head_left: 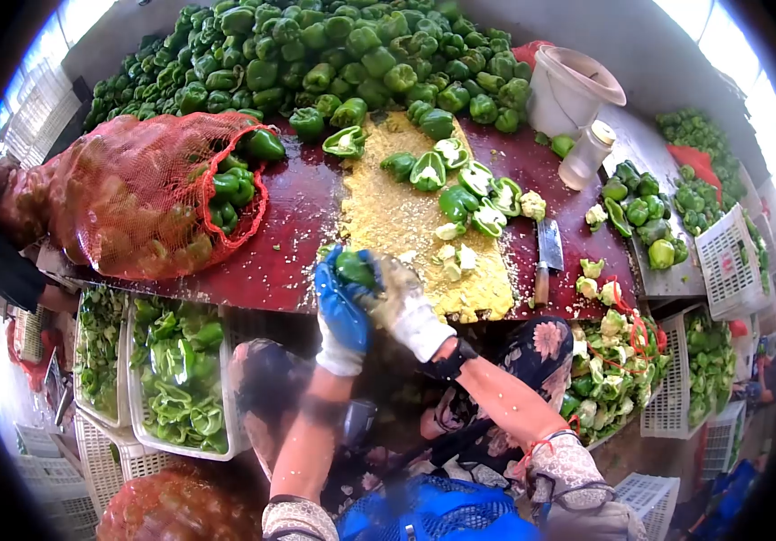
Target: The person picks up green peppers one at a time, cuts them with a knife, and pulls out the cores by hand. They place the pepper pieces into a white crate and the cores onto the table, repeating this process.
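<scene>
A green pepper [353,270] is held between my two gloved hands above the near edge of the red table. My left hand [341,302], in a blue-coated glove, wraps round its left side. On its right side my right hand [403,307] is closed, wearing a dirty white glove; its fingertips are partly blurred. Beyond the hands, halved peppers [428,171] lie cut side up on the yellow board [388,216]. Pale pepper cores [456,260] rest near them. A knife [548,248] lies on the table to the right, its handle towards me.
Whole peppers [316,54] are heaped at the back. A red mesh sack [145,194] of peppers lies left, a person's arm beside it. A bucket [573,86] and clear bottle [586,155] stand right. A white crate [138,397] holds cut peppers below left.
</scene>
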`<move>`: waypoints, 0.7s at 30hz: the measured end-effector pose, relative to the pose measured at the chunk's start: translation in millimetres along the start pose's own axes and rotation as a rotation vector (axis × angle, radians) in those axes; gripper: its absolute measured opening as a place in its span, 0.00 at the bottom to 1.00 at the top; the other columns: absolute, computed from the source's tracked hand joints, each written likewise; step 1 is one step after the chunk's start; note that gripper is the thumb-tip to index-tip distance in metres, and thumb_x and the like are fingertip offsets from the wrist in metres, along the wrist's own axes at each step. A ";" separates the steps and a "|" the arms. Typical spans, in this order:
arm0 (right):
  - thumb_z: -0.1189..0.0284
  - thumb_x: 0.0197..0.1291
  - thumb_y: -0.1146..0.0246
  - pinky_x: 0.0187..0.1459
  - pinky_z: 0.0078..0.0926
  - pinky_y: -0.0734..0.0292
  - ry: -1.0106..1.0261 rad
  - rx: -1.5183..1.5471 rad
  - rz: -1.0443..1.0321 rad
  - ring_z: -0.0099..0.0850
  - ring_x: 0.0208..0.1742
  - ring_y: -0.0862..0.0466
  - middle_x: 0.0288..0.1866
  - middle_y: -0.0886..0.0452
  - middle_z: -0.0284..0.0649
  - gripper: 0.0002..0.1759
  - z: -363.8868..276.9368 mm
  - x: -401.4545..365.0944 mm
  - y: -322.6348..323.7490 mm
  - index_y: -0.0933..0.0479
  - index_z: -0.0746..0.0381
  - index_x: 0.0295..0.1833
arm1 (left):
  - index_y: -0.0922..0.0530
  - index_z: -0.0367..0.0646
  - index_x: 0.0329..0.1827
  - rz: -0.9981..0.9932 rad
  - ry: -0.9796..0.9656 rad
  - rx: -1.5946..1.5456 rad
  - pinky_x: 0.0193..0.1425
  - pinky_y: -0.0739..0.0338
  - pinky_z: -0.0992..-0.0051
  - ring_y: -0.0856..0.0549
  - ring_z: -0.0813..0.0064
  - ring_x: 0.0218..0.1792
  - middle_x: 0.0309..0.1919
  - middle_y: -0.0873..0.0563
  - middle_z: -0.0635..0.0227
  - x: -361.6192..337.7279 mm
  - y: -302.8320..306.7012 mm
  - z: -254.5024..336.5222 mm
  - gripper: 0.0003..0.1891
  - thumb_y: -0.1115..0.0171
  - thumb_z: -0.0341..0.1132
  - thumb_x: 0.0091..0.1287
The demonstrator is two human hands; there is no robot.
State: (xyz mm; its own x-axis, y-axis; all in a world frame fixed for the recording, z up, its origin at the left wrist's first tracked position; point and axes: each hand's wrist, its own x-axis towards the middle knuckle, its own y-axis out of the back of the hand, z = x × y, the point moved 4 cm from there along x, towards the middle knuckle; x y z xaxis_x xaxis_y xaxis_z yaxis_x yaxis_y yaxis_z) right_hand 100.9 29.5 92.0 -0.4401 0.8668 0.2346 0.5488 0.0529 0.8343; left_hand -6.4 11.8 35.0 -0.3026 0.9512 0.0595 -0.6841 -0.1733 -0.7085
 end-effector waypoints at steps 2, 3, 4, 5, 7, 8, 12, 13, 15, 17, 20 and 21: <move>0.69 0.63 0.33 0.63 0.34 0.25 -0.177 0.708 0.027 0.38 0.61 0.19 0.61 0.20 0.50 0.31 17.1 8.7 4.9 0.32 0.59 0.71 | 0.34 0.44 0.73 0.006 0.022 -0.207 0.74 0.36 0.66 0.26 0.68 0.67 0.67 0.25 0.65 0.4 -3.7 4.1 0.26 0.61 0.49 0.80; 0.71 0.65 0.34 0.61 0.27 0.25 -0.424 1.040 -0.034 0.32 0.52 0.17 0.53 0.16 0.45 0.25 37.9 16.1 -7.6 0.27 0.58 0.67 | 0.35 0.45 0.73 0.025 -0.074 -0.092 0.74 0.36 0.65 0.27 0.67 0.68 0.67 0.26 0.65 -0.3 -2.2 11.5 0.26 0.59 0.49 0.80; 0.72 0.66 0.36 0.54 0.23 0.21 -0.301 1.232 0.132 0.29 0.49 0.16 0.52 0.16 0.43 0.23 45.3 23.1 6.1 0.27 0.58 0.66 | 0.35 0.45 0.74 0.040 -0.160 0.025 0.74 0.37 0.63 0.29 0.66 0.69 0.68 0.26 0.65 -1.8 2.3 17.3 0.25 0.57 0.48 0.79; 0.71 0.66 0.36 0.54 0.24 0.20 -0.387 1.262 0.062 0.30 0.49 0.16 0.52 0.16 0.43 0.24 57.7 28.9 5.5 0.28 0.57 0.68 | 0.35 0.48 0.74 0.085 -0.120 0.044 0.73 0.35 0.59 0.29 0.65 0.69 0.69 0.28 0.65 2.3 17.7 14.9 0.25 0.54 0.48 0.78; 0.68 0.66 0.35 0.52 0.28 0.20 -0.612 0.506 -0.327 0.33 0.48 0.17 0.54 0.17 0.44 0.27 77.5 34.6 11.1 0.30 0.58 0.69 | 0.34 0.49 0.73 0.193 -0.019 0.051 0.69 0.31 0.60 0.26 0.65 0.64 0.66 0.27 0.66 4.7 27.8 8.7 0.24 0.51 0.47 0.77; 0.66 0.65 0.34 0.53 0.30 0.19 -0.509 0.483 -0.213 0.35 0.48 0.17 0.54 0.18 0.47 0.27 94.8 38.7 0.8 0.29 0.58 0.69 | 0.32 0.49 0.72 0.225 0.041 0.055 0.67 0.29 0.60 0.24 0.65 0.62 0.63 0.25 0.66 5.4 33.3 2.7 0.23 0.50 0.47 0.77; 0.54 0.66 0.36 0.50 0.34 0.18 -0.330 0.755 0.032 0.40 0.48 0.16 0.64 0.22 0.52 0.36 109.6 43.5 -13.9 0.36 0.58 0.74 | 0.30 0.47 0.69 0.213 0.193 0.049 0.61 0.23 0.58 0.22 0.63 0.57 0.59 0.24 0.62 0.4 25.8 -11.2 0.24 0.46 0.48 0.75; 0.52 0.65 0.36 0.55 0.36 0.20 -0.449 0.657 -0.057 0.42 0.53 0.18 0.67 0.26 0.52 0.39 92.9 37.5 -5.4 0.38 0.58 0.75 | 0.31 0.46 0.69 0.185 0.201 0.010 0.60 0.22 0.57 0.21 0.61 0.56 0.59 0.24 0.60 -2.0 22.1 -12.1 0.25 0.46 0.49 0.75; 0.48 0.63 0.35 0.64 0.39 0.25 -0.434 0.628 -0.148 0.45 0.64 0.23 0.72 0.31 0.53 0.43 62.4 26.8 -1.1 0.40 0.57 0.77 | 0.30 0.49 0.67 0.112 0.297 -0.086 0.61 0.23 0.56 0.22 0.64 0.56 0.58 0.22 0.63 -1.7 12.1 -9.4 0.23 0.46 0.50 0.75; 0.47 0.59 0.32 0.69 0.40 0.30 -0.208 0.582 -0.267 0.45 0.70 0.28 0.74 0.33 0.54 0.45 34.8 19.3 -10.9 0.39 0.55 0.77 | 0.27 0.51 0.63 0.141 0.409 0.007 0.61 0.24 0.56 0.22 0.71 0.55 0.52 0.18 0.67 -8.2 -9.3 9.6 0.20 0.51 0.52 0.76; 0.52 0.59 0.30 0.72 0.41 0.33 0.079 0.519 -0.291 0.45 0.73 0.31 0.74 0.33 0.53 0.41 32.3 15.3 -32.5 0.35 0.51 0.75 | 0.21 0.42 0.53 0.029 0.075 0.187 0.53 0.16 0.63 0.14 0.65 0.44 0.43 0.14 0.63 -1.1 32.8 10.2 0.19 0.44 0.49 0.73; 0.55 0.60 0.31 0.74 0.41 0.36 0.063 0.648 -0.169 0.45 0.75 0.34 0.75 0.35 0.52 0.40 50.2 29.2 -31.7 0.36 0.50 0.76 | 0.21 0.39 0.51 0.200 0.223 -0.344 0.54 0.17 0.61 0.14 0.60 0.43 0.42 0.14 0.59 -5.0 36.4 26.2 0.18 0.40 0.46 0.70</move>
State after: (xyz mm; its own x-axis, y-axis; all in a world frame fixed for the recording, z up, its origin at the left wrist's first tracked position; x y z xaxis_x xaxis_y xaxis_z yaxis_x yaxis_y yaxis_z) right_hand 106.3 78.0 47.3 -0.5875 0.7908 0.1717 0.7755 0.4895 0.3988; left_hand -47.2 -6.0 27.4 -0.2302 0.9459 -0.2288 -0.3552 -0.3005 -0.8852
